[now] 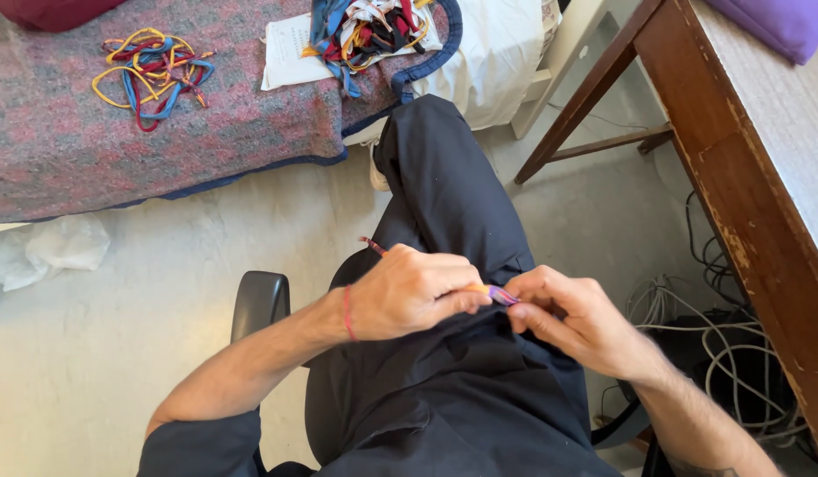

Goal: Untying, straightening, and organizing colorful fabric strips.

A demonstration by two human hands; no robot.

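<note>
Over the lap, the left hand [409,296] is closed around a thin braided cord [497,294], and the right hand [572,318] pinches its end. Farther, two heaps of coloured cords [154,71] lie on the blanket's [91,159] far edge.

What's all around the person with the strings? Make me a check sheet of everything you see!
Surface: a speckled pale floor; the person sits with dark trousers across the lap.
Job's things: a thin multicoloured cord pinched between both hands, its loose end sticking out past the left hand.
Clutter: a loose bundle of coloured strings on a pink-grey blanket; a second pile of strings on a paper sheet; a crumpled plastic bag.
Grippers: left hand and right hand both closed on the cord.
Cables: pale cables tangled under the wooden table.
Surroundings: a purple cushion, a black chair armrest.
</note>
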